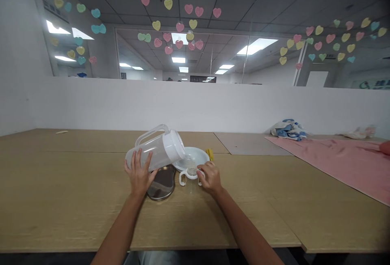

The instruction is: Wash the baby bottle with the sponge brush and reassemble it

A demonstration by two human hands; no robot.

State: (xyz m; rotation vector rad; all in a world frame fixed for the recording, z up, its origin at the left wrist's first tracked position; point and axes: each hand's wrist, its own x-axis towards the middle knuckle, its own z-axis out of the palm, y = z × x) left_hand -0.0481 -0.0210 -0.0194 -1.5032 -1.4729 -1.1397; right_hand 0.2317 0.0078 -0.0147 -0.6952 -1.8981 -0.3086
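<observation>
I had the left hand (139, 174) clenched around the body of a translucent plastic pitcher (155, 149) with a white lid, its fingers wrapped over the near side and its looped handle riding on top, clear of the grip. The pitcher lay tilted well over, with its lidded end dipping to the right of that grip and over the mouth of a clear two-handled drinking cup (191, 179). The right hand (211, 178) was grasping that cup at its white handle, with the fingers (202, 169) closed at the cup's right side, and the cup stood upright between the two hands. From my view I could not tell whether any liquid was leaving the pitcher. Just beyond the right-hand grip sat a shallow white plate (192, 157), with a small yellow object (209, 154) at its far edge. A dark, kidney-shaped metal tray (161, 183) lay just under and beside the left-hand grip, and everything rested on a light wooden table (76, 200). Well off past the right hand lay a pink cloth (323, 161), with a crumpled blue-and-white cloth (288, 130) beyond it against a white partition (183, 106).
</observation>
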